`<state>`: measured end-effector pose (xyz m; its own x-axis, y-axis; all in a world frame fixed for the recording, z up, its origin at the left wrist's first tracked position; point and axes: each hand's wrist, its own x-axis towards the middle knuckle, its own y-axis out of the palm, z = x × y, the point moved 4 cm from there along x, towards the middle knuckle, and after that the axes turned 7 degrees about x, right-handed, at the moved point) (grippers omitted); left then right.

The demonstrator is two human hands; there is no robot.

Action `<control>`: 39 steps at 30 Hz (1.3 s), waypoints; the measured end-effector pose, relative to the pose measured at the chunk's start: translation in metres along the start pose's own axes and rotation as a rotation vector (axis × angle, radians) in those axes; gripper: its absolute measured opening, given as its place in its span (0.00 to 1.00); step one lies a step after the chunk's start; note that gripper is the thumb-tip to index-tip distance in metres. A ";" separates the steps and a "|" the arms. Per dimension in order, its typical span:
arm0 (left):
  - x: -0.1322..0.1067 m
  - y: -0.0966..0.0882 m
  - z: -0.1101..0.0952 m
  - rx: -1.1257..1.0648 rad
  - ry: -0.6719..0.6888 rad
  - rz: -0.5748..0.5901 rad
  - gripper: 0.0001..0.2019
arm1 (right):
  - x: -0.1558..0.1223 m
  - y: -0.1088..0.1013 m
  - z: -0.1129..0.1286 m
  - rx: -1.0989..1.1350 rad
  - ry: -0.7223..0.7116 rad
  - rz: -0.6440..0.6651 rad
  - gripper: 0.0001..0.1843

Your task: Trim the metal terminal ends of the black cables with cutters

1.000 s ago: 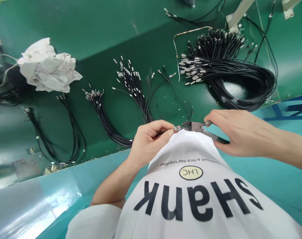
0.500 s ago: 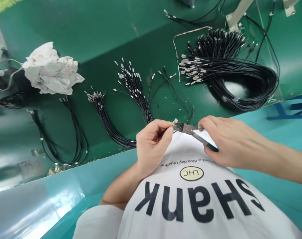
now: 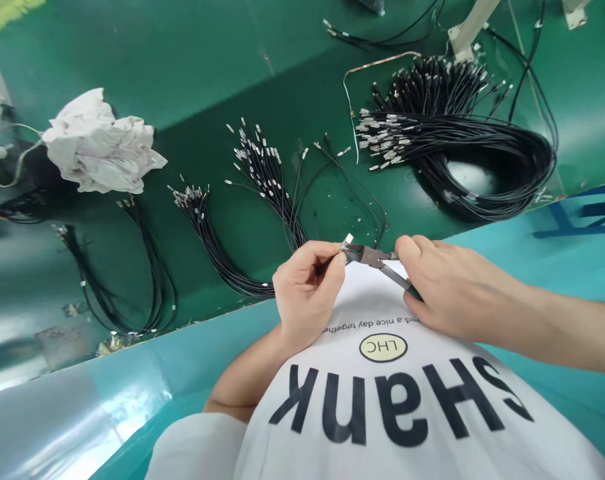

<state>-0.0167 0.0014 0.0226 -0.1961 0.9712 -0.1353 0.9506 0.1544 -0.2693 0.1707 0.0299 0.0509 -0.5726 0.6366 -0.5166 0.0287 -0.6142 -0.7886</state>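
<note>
Our L hand point(image 3: 307, 287) is closed in a tight pinch on the white-tipped cable end point(image 3: 348, 239), nr the green bench point(image 3: 192, 87); our R hand point(image 3: 442, 287), curled part-closed, grips diagonal cutters point(image 3: 370, 255), jaws right by it. Best we pinch firmly, align precisely, squeeze gently.

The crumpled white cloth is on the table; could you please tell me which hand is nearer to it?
Left: the left hand is right of the cloth; the right hand is farther right, gripping pliers.
</note>
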 end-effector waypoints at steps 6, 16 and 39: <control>0.002 0.001 0.001 -0.077 -0.053 0.001 0.04 | 0.002 0.005 -0.003 0.207 -0.019 0.061 0.10; 0.006 0.005 0.004 -0.253 -0.130 0.063 0.04 | 0.001 -0.003 -0.008 0.523 -0.015 0.204 0.10; 0.003 0.007 0.013 -0.133 -0.031 -0.030 0.03 | 0.003 0.006 -0.002 -0.024 0.061 0.023 0.06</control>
<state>-0.0142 0.0032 0.0078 -0.2299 0.9602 -0.1589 0.9674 0.2076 -0.1454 0.1710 0.0290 0.0437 -0.5207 0.6503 -0.5532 0.0609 -0.6180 -0.7838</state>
